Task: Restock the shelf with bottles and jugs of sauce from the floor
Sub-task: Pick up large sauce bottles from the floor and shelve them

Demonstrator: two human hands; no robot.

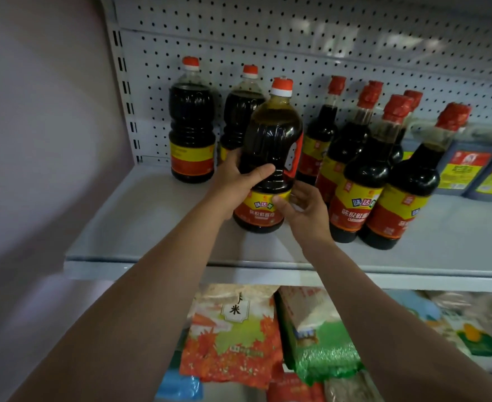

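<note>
A big dark sauce bottle (269,146) with a red and white cap stands on the grey shelf (140,227), slightly tilted. My left hand (236,178) wraps its left side at the waist. My right hand (305,213) holds its lower right side, thumb on the yellow and red label. Behind it stand two matching big bottles (191,123) against the pegboard. To the right stand several slimmer sauce bottles (363,175) with red foil caps.
Blue-grey jugs (465,166) with yellow labels stand at the far right of the shelf. A white pegboard (268,39) backs the shelf. Below, bags of grain (233,335) fill the lower shelf. A pale wall (36,140) closes the left side.
</note>
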